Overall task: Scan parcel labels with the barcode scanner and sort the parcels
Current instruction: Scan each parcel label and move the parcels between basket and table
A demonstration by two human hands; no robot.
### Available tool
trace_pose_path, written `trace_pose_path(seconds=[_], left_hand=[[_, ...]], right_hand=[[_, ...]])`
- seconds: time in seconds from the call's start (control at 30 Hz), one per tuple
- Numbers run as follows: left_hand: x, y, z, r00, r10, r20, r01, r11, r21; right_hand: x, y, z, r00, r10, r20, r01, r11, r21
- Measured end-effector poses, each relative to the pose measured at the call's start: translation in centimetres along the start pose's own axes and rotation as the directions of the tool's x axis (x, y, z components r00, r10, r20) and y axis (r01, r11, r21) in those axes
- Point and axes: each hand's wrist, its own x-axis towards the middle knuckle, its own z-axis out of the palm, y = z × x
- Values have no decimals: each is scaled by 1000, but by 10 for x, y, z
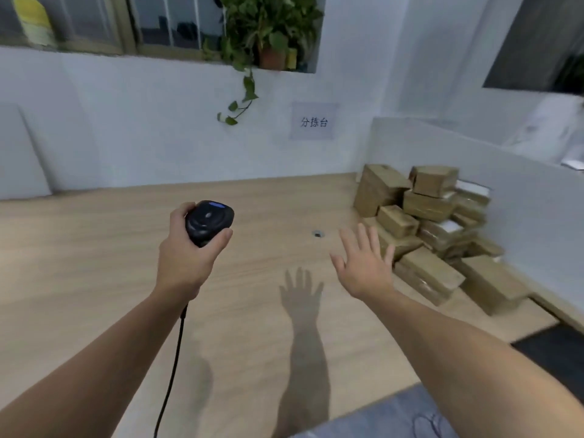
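Here, scanner [209, 221]: black, rounded head, blue strip on top
Left hand [185, 260]: fingers wrapped round scanner, above table [94, 248]
Right hand [366, 270]: fingers spread, holding nothing, beside parcels [426, 229]
Pile: brown boxes heaped on table's right

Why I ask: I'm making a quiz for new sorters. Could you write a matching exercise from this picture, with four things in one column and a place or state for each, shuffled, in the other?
Things
1. barcode scanner
2. right hand
3. parcels
4. potted plant

Places and states
A. up on the window ledge
B. open, fingers spread, above the table
C. piled at the table's right end, by the partition
D. held in the left hand

Pairs: 1-D, 2-B, 3-C, 4-A
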Motion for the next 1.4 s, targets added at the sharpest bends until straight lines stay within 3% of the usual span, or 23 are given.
trace_pose_path(seconds=[0.3,0.57,0.83,1.03,1.2,1.4], left_hand=[[10,1,155,971,61,231,-55,998,-28],[29,-24,276,930,59,363,-38,997,-65],[47,-51,374,886,-27,463,24,1000,12],[43,-58,426,877,-45,478,-4,995,101],[20,-55,466,926,-98,364,41,986,162],[-17,-54,503,955,-185,231,136,968,211]], right_hand=[[6,131,27,960,262,95,-265,964,18],[65,193,47,934,338,111,-342,940,15],[110,256,82,871,424,249,-439,898,8],[150,318,99,889,368,274,-379,925,-13],[187,373,119,904,208,373,-204,978,-50],[204,407,136,847,53,529,-22,998,-66]])
